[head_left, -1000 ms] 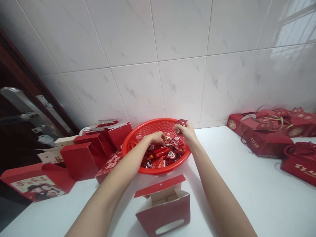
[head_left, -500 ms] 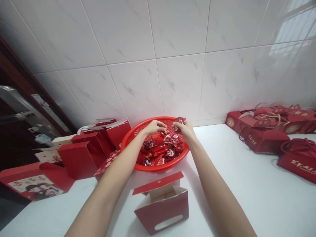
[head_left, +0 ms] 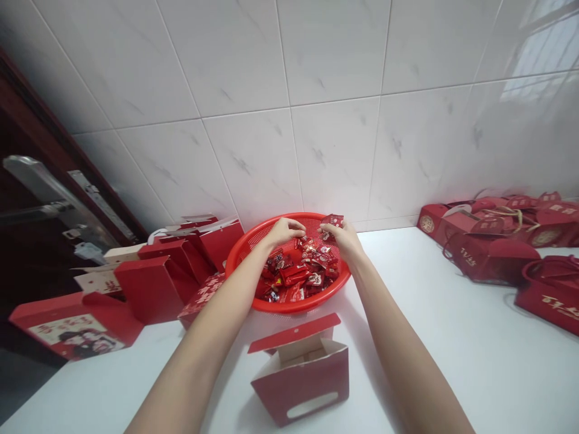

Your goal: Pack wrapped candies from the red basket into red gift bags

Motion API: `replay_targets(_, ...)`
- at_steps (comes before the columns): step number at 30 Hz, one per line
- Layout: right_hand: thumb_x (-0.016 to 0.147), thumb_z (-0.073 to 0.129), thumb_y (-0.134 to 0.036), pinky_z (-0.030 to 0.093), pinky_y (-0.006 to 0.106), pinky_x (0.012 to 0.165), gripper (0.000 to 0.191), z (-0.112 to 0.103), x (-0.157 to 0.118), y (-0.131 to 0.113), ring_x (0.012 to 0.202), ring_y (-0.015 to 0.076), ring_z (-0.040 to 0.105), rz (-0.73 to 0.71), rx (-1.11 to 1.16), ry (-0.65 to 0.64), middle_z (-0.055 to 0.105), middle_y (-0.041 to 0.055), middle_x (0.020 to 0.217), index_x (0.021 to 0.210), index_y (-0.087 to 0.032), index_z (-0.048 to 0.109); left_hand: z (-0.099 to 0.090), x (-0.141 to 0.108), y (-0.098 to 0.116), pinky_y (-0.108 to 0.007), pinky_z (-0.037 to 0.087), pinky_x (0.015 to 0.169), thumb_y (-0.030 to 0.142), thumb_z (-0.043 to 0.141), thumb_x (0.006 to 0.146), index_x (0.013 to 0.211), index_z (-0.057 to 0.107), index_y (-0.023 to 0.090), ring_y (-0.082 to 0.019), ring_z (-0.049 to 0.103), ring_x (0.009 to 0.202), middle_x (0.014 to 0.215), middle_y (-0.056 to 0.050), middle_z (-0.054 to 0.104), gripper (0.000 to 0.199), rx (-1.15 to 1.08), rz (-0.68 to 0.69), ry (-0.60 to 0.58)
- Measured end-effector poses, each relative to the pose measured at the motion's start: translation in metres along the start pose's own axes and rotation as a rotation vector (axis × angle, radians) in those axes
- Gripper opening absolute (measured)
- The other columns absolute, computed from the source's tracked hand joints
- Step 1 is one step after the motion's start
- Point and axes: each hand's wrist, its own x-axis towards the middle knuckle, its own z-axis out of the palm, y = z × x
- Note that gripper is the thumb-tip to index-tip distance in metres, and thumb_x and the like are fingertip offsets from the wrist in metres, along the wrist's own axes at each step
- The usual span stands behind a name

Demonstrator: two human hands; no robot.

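Over the far side of a red plastic basket [head_left: 293, 308], both of my hands are at work. My right hand [head_left: 346, 239] pinches a red wrapped candy packet [head_left: 333, 220] by its lower edge at the back right rim. My left hand [head_left: 284, 231] has its fingers drawn together just above the candies; whether a small piece is between the fingertips is hidden. Red wrapped candies [head_left: 296, 275] with a few shiny ones are heaped in the basket below. In front, between my forearms, stands an open red gift box [head_left: 307, 386] with its flap up.
At left, several red gift boxes [head_left: 149, 289] stand on the white table [head_left: 434, 343] by a dark door with a metal handle [head_left: 49, 181]. Closed red boxes [head_left: 488, 247] with cord handles cluster at right. A tiled wall [head_left: 335, 150] rises behind the basket.
The whole view has shifted slightly, so everything sits a little further right. My hands have hardly moved relative to the basket, and the right one keeps the candy packet.
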Motion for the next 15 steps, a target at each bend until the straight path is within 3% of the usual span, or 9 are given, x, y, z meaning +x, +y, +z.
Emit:
replay_targets(3, 0.063, 0.069, -0.017, 0.047, 0.023, 0.054, 0.007, 0.000, 0.000, -0.001, 0.055, 0.0116, 0.058, 0.006, -0.006, 0.006, 0.066, 0.0005, 0.061, 0.065, -0.017, 0.062, -0.008, 0.002, -0.012, -0.034, 0.051, 0.092, 0.020, 0.076, 0.067, 0.090, 0.076, 0.017, -0.026, 0.068, 0.102, 0.100, -0.010, 0.077, 0.023, 0.145, -0.109, 0.054)
replay_targets(6, 0.065, 0.066, -0.015, 0.047, 0.022, 0.053, 0.005, 0.001, -0.001, -0.002, 0.054, 0.0112, 0.057, 0.011, -0.008, 0.011, 0.066, 0.0003, 0.060, 0.065, -0.017, 0.062, -0.018, 0.005, -0.027, -0.035, 0.050, 0.091, 0.015, 0.079, 0.058, 0.075, 0.073, 0.018, -0.031, 0.066, 0.108, 0.100, -0.011, 0.076, 0.018, 0.298, -0.279, 0.067)
replay_targets(11, 0.068, 0.065, -0.013, 0.047, 0.022, 0.053, 0.005, 0.003, -0.003, -0.005, 0.053, 0.0107, 0.057, 0.021, -0.005, 0.022, 0.065, 0.0000, 0.059, 0.065, -0.016, 0.061, -0.021, 0.003, -0.040, -0.036, 0.054, 0.070, 0.015, 0.084, 0.044, 0.059, 0.064, 0.017, -0.032, 0.070, 0.080, 0.071, -0.009, 0.072, 0.025, 0.404, -0.528, -0.125)
replay_targets(15, 0.068, 0.065, -0.013, 0.048, 0.022, 0.053, 0.006, 0.003, -0.003, -0.005, 0.053, 0.0108, 0.057, 0.025, 0.000, 0.019, 0.065, -0.0001, 0.059, 0.065, -0.016, 0.061, -0.014, 0.001, -0.039, -0.033, 0.051, 0.057, 0.017, 0.087, 0.044, 0.061, 0.064, 0.017, -0.027, 0.066, 0.064, 0.063, -0.007, 0.067, 0.028, 0.375, -0.584, -0.209)
